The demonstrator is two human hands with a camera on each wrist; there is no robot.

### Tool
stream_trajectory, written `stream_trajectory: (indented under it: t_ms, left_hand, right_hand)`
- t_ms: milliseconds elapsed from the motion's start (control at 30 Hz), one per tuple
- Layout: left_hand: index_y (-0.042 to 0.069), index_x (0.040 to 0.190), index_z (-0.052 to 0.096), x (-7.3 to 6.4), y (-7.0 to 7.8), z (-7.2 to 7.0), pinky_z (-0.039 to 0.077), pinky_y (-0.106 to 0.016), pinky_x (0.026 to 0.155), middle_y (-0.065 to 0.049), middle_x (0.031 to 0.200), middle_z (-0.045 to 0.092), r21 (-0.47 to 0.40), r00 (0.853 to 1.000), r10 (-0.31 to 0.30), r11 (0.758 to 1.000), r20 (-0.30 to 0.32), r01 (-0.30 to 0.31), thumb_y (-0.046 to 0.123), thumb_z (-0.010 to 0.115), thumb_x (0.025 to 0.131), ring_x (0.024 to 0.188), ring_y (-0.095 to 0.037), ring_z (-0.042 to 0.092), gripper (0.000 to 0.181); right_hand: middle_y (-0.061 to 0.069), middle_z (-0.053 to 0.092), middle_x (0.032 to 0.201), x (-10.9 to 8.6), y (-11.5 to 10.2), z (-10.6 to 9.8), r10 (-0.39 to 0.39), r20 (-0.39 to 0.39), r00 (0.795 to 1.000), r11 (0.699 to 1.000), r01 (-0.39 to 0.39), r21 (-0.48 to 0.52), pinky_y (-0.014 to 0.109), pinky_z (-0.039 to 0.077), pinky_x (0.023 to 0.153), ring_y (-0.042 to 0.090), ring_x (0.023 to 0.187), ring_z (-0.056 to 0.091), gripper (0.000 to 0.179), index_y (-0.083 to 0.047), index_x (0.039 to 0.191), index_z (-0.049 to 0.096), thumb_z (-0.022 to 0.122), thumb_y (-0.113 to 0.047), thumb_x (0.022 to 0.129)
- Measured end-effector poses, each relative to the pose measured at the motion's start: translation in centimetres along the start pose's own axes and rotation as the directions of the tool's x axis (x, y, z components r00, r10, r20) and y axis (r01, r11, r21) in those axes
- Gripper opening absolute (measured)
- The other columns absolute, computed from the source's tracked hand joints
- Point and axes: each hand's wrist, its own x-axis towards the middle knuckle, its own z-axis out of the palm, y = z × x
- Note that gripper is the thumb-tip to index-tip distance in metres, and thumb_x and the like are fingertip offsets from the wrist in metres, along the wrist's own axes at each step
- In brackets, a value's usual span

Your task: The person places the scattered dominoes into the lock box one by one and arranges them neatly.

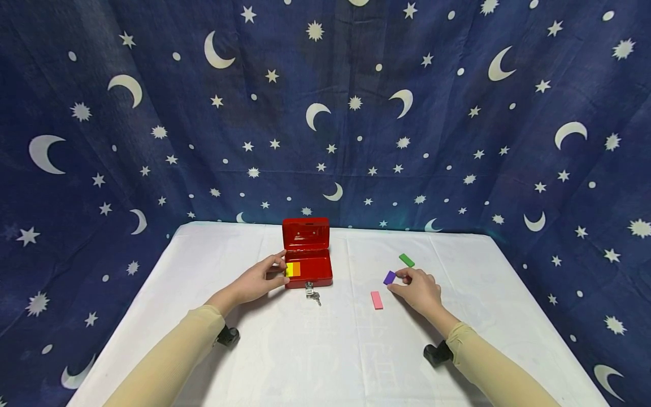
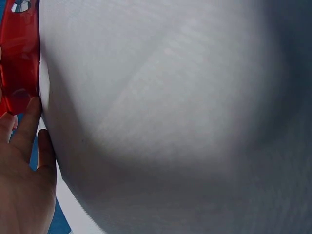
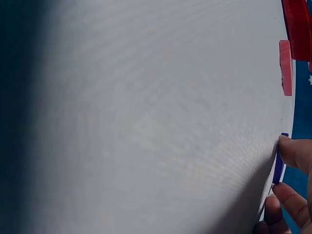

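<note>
A red metal cash box (image 1: pixel 317 268) stands on the table with its lid raised. Against its left side, my left hand (image 1: pixel 256 280) holds it, thumb at the front corner and bent fingers at the rim. Inside lie a yellow block (image 1: pixel 290 269) and an orange block (image 1: pixel 296 269), side by side at the left wall. To the right of the box, my right hand (image 1: pixel 420 290) pinches a purple block (image 1: pixel 389 277) between thumb and fingertip. In the right wrist view the purple block (image 3: pixel 278 163) shows edge-on between them.
A green block (image 1: pixel 406 260) lies behind the right hand. A pink block (image 1: pixel 377 300) is left of that hand, nearer the front. Keys (image 1: pixel 316 297) hang from the lock (image 1: pixel 309 288) at the box's front. A starry blue curtain (image 1: pixel 356 141) rises behind the white-covered table (image 1: pixel 315 362).
</note>
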Motion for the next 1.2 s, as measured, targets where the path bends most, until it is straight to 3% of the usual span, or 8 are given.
stream_trajectory:
  t_ms: [667,900,1200]
  left_hand:
    - [0.018,0.117,0.057,-0.11,0.2,0.01,0.034,-0.055,0.115,0.004,0.167,0.029,-0.004,1.0,-0.02,1.0,-0.005,0.02,0.038,0.072,0.095,0.136,-0.023,0.052,0.033]
    - [0.019,0.118,0.057,-0.07,0.2,0.01,0.039,-0.052,0.111,0.005,0.167,0.029,-0.014,1.0,-0.028,1.0,-0.003,0.028,0.038,0.072,0.096,0.136,-0.023,0.052,0.033]
    - [0.017,0.121,0.056,-0.05,0.24,-0.06,0.032,-0.055,0.116,0.005,0.167,0.028,-0.011,1.0,-0.012,1.0,0.0,0.012,0.036,0.072,0.096,0.136,-0.023,0.052,0.035]
  right_hand:
    - [0.003,0.062,0.095,0.07,0.0,0.1,0.011,0.001,1.0,1.0,-0.011,-0.001,0.049,0.036,0.079,0.031,0.096,0.052,0.049,-0.011,0.119,0.07,0.082,-0.041,0.083]
    - [0.003,0.063,0.096,0.16,0.04,0.14,0.015,0.0,1.0,1.0,-0.015,-0.006,0.05,0.036,0.08,0.031,0.096,0.052,0.048,-0.011,0.118,0.071,0.082,-0.042,0.083]
    - [0.003,0.062,0.094,0.14,0.05,0.0,0.013,0.005,1.0,1.0,-0.013,0.004,0.049,0.036,0.079,0.03,0.095,0.052,0.048,-0.011,0.118,0.072,0.082,-0.042,0.083]
